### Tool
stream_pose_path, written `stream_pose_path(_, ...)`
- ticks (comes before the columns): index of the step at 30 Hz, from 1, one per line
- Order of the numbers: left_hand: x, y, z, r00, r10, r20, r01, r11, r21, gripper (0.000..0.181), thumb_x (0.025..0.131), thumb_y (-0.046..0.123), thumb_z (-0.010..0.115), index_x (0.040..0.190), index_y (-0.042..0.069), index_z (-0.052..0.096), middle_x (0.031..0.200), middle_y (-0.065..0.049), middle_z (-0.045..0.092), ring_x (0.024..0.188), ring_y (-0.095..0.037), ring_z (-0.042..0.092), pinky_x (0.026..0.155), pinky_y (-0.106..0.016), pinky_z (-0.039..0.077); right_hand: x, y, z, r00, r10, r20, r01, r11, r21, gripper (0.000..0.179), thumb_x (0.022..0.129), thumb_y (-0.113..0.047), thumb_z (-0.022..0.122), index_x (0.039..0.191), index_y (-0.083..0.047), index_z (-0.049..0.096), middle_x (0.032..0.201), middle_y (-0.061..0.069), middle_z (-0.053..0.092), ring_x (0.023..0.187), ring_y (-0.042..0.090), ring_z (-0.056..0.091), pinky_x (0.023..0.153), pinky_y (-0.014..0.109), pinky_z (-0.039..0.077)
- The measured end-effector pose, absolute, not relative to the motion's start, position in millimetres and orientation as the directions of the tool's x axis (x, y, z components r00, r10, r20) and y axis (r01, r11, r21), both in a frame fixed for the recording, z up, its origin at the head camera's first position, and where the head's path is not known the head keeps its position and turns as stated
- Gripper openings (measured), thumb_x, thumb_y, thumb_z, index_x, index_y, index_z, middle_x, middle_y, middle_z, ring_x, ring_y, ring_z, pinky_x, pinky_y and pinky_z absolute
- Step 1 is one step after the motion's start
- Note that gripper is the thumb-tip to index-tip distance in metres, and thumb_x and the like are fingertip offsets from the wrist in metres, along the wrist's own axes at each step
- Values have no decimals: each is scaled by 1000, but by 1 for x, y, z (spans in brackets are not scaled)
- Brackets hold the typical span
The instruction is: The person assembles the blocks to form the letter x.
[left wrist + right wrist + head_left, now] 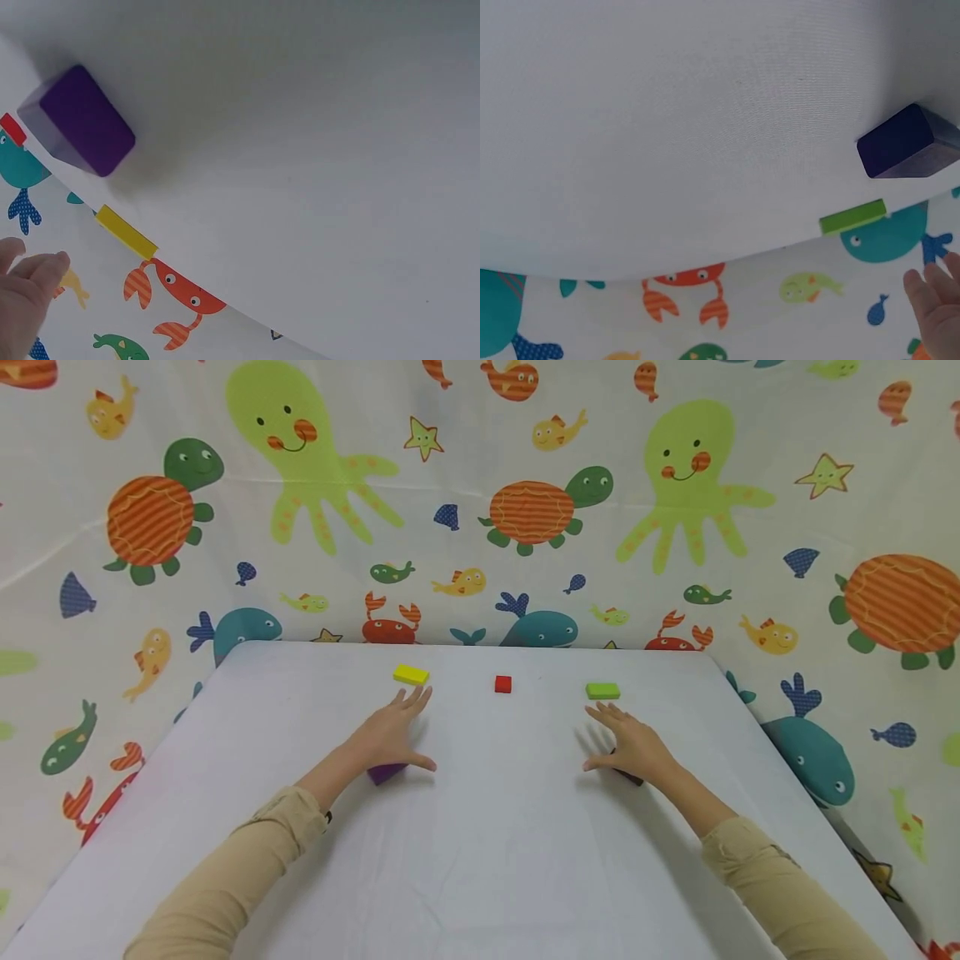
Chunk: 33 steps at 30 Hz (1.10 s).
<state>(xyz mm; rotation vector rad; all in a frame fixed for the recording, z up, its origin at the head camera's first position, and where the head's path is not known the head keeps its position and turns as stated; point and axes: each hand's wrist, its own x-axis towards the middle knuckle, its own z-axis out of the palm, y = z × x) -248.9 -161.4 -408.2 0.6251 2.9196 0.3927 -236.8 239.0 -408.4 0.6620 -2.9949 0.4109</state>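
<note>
Both the left hand [388, 737] and right hand [636, 749] hold nothing, fingers spread, near the purple block [86, 120] and dark block [897, 144] respectively on the white table [495, 860], where a low sideways sweep might knock either askew

Purple rectangular block [88, 120], angled on a white tabletop [487, 852], left of centre, dark blue rectangular block [896, 142], angled oppositely, right of centre
</note>
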Motion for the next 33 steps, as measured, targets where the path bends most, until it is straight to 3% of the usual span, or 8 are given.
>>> stream_pose_path(10, -263, -156, -401, -905, 423, -36, 387, 856, 342, 117, 65, 52, 80, 152, 12, 13, 157, -16, 15, 140, -41, 24, 107, -60, 29, -234, 244, -408, -921, -371, 123, -391, 878, -275, 93, 66, -39, 82, 141, -4, 41, 141, 28, 41, 130, 47, 38, 94, 64, 40)
stream_pose_path(18, -273, -148, -399, -916, 401, -1, 375, 858, 352, 109, 66, 54, 79, 150, 11, 25, 152, -17, 30, 139, -37, 31, 109, -55, 30, -229, 245, -409, -917, -374, 135, -398, 875, -276, 90, 67, -37, 82, 140, -3, 42, 137, 28, 47, 125, 44, 47, 98, 57, 41)
stream_pose_path(33, -299, -129, -397, -923, 384, 23, 360, 841, 403, 99, 67, 51, 80, 145, 10, 35, 150, -14, 36, 139, -33, 32, 110, -52, 31, -225, 254, -410, -939, -314, 139, -342, 895, -288, 83, 70, -34, 81, 137, -1, 46, 134, 30, 49, 123, 46, 47, 98, 57, 42)
